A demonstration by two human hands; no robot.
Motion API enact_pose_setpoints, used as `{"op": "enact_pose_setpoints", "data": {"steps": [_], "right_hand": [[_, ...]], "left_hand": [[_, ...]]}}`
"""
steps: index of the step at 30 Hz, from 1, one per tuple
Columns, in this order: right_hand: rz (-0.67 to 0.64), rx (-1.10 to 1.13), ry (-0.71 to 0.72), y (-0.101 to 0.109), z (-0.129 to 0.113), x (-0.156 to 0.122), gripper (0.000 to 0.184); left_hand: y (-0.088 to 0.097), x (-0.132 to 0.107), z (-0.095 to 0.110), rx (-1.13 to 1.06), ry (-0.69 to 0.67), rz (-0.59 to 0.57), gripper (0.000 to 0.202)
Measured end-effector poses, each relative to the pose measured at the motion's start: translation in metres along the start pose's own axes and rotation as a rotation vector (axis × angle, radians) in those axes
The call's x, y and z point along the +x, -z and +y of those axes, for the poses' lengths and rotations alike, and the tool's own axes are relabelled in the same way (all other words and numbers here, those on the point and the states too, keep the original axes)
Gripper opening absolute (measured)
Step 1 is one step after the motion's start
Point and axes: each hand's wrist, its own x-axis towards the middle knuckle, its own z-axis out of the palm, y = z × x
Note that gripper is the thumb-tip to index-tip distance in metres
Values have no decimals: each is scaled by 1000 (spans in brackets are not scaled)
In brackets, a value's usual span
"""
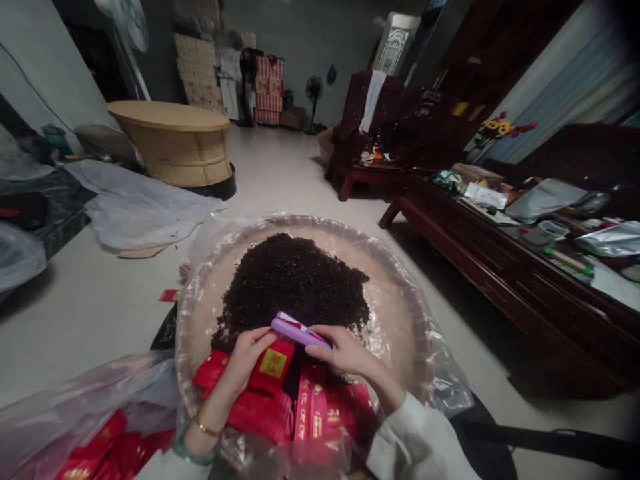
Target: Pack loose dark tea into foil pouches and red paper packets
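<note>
My right hand (340, 348) is closed around a purple handheld bag sealer (295, 329), which lies across the top edge of a red packet (273, 365) with a gold square. My left hand (250, 353) pinches that packet near its upper left corner, thumb and fingers together by the sealer's left end. Just beyond both hands rises a heap of dark loose tea leaves (295, 280). It sits in a wide round basket (407, 280) lined with clear plastic. Below my hands, several more red packets (263, 410) lie along the near side of the basket.
More red packets (107, 447) lie in clear plastic at the lower left. A dark wooden table (480, 267) loaded with clutter runs along the right. At the back left stands a round woven drum-shaped table (170, 117), with a plastic sheet (140, 207) on the floor before it.
</note>
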Motion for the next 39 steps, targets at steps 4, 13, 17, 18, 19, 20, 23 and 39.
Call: {"op": "enact_pose_setpoints", "data": {"steps": [4, 13, 17, 18, 19, 20, 23, 39], "right_hand": [[17, -21, 17, -5, 2, 3, 38], [56, 46, 80, -10, 7, 6, 32], [77, 35, 63, -11, 7, 6, 33], [80, 31, 61, -11, 7, 7, 32], [83, 25, 61, -12, 7, 7, 32], [88, 20, 63, -13, 7, 7, 32], [104, 12, 67, -15, 8, 7, 32], [111, -39, 81, -19, 4, 9, 29]], "left_hand": [[-1, 1, -5, 20, -29, -12, 52], [-2, 2, -6, 43, -67, 35, 44], [-4, 3, -3, 15, -42, 130, 46], [-4, 3, -2, 22, -48, 154, 46], [-4, 4, -2, 35, -58, 176, 45], [-3, 4, -2, 53, -71, 195, 45], [-2, 5, -3, 124, -110, 230, 41], [4, 7, -8, 265, -237, 216, 33]]}}
